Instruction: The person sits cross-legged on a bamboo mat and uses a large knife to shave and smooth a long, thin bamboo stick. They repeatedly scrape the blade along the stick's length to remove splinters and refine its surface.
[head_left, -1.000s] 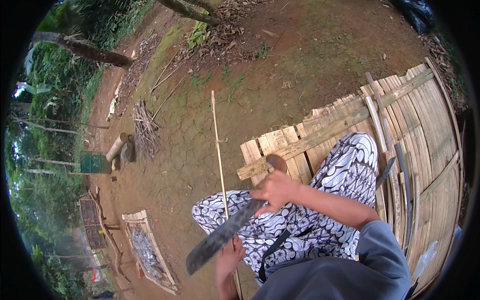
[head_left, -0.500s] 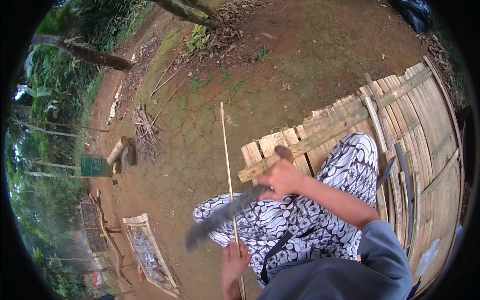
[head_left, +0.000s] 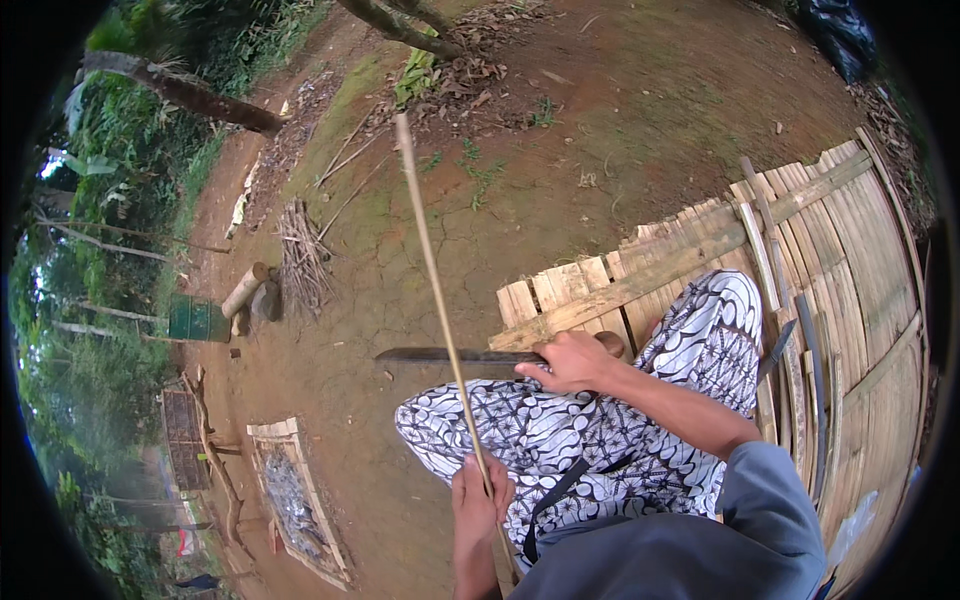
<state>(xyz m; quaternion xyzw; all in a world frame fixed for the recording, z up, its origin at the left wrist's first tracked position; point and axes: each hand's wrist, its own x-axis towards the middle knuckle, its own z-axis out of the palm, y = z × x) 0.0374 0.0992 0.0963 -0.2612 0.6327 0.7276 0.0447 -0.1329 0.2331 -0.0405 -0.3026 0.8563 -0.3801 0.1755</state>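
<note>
Over lap: right hand [head_left: 572, 362] fisted on machete [head_left: 455, 355]; left hand [head_left: 480, 497] gripping bamboo strip [head_left: 432, 270].

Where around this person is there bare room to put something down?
Bare cracked earth lies ahead of the bamboo platform; the slats right of the patterned legs are free. Crowded around the stick bundle and wooden tray.
</note>
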